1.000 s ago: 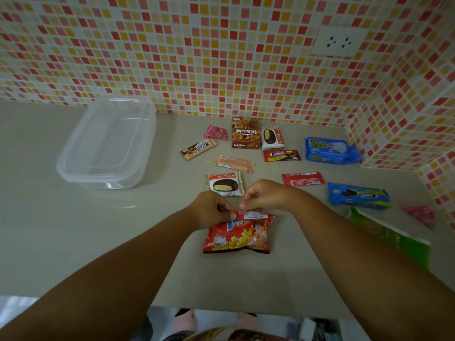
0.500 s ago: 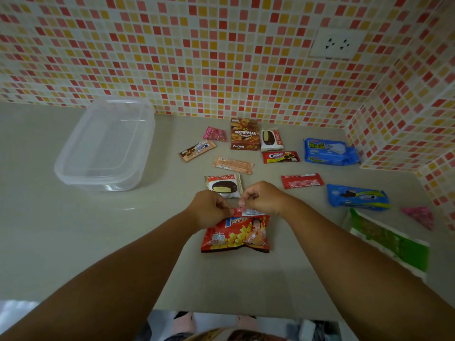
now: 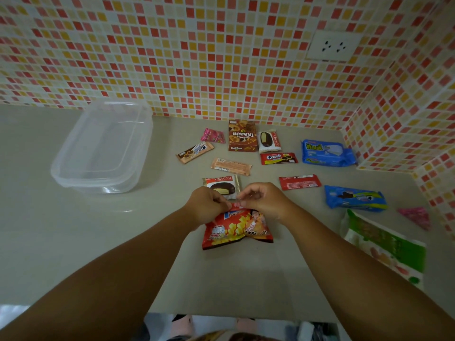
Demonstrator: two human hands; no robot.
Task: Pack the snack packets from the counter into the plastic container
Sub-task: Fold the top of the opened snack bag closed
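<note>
Two-handed pinch on the red chip packet (image 3: 236,228).
My left hand (image 3: 205,206) and right hand (image 3: 264,203) pinch its top seal, fingers curled tight; its body hangs below the grip.

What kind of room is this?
Probably a home kitchen corner: a mosaic tile backsplash, a wall socket above a smooth counter, and snack packets laid out beside a plastic container.

Clear plastic container (image 3: 101,148) sits upright, holding nothing; snack packets, including a red chip bag (image 3: 234,230), lie right of it.
</note>
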